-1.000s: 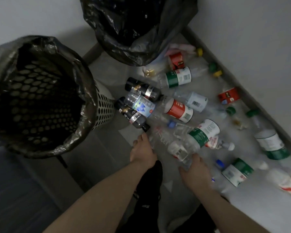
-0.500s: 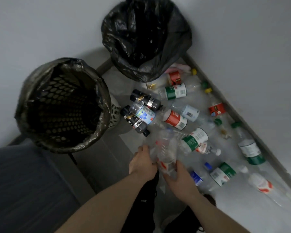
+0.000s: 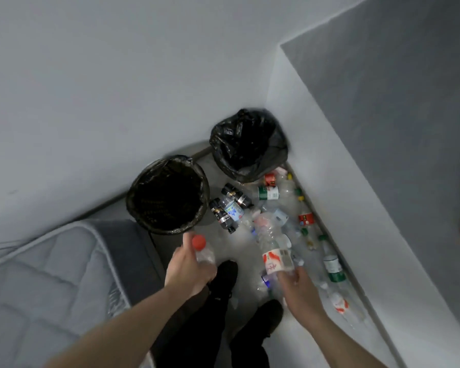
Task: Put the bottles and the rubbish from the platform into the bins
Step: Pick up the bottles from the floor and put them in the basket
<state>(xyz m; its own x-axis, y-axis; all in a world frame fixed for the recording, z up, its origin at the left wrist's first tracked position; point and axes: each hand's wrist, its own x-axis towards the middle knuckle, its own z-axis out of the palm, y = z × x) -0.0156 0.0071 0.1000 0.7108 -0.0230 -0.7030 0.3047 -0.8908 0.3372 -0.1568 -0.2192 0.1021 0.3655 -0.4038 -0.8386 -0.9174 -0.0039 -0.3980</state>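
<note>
My left hand [image 3: 189,266] grips a clear bottle with a red cap [image 3: 199,242], held just below the rim of the near mesh bin [image 3: 168,193] lined with a black bag. My right hand [image 3: 299,284] holds a clear bottle with a red-and-white label [image 3: 274,257], lifted above the pile. A second bin [image 3: 250,144] with a black bag stands in the corner. Several bottles lie on the grey platform [image 3: 239,251]: dark ones [image 3: 223,216], green-labelled ones [image 3: 268,193] and red-labelled ones [image 3: 306,218].
White walls close in the platform on the left and right. A grey quilted mattress [image 3: 51,274] lies at lower left. My dark shoes [image 3: 260,314] stand on the platform. Loose caps [image 3: 300,198] lie along the wall's edge.
The view has risen and pulled away from the platform. Both hands have lifted a bottle each off the pile; the left one has moved toward the near bin.
</note>
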